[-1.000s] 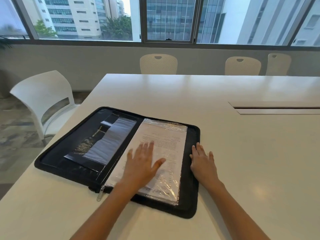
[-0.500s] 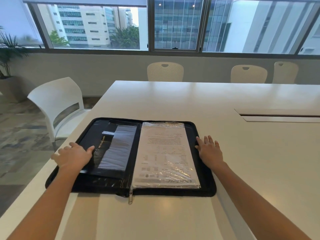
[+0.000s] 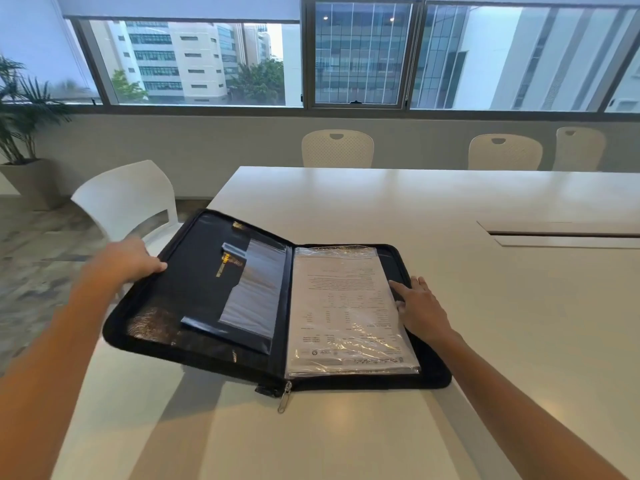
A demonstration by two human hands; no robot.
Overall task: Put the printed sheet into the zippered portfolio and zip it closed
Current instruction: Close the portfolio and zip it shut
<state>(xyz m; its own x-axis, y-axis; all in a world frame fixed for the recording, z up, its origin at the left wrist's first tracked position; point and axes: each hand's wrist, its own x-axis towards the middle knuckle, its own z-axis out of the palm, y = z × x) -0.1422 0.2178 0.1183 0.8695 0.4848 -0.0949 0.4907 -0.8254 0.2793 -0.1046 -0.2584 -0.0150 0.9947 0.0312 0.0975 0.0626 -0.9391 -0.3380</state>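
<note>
Both forearms (image 3: 52,358) are running out through the bottom edge, so the elbows are falling outside the shot. Nearest on the worktop (image 3: 381,209), the zipper pull (image 3: 284,398) is dangling off the spine end of the zippered portfolio (image 3: 433,377), which is lying open with its zip undone. The printed sheet (image 3: 343,299) is sitting in the right half under crinkled clear film (image 3: 349,360). Glare is washing across that film, and the print is coming through too small to read. The right grip (image 3: 420,308) is pressing down on the right border just beside the sheet, fingers straight and spread, holding nothing. Over on the left half we're seeing dark pockets, a pale clear panel (image 3: 254,292) tucked into one, and gold lettering that's blurring out. That half is tilting up off the worktop, with a shadow showing beneath it. The left grip (image 3: 128,258) is clamping its outer rim, thumb curling onto the inside face, fingers hiding behind the cover. Beyond, a white chair (image 3: 124,199) is standing at the left edge and a cable hatch (image 3: 554,235) is lying flush to the right. Three pale chairs (image 3: 337,148) are lining the far side, and a potted plant (image 3: 20,109), half cropped, is standing under the windows (image 3: 360,53).
</note>
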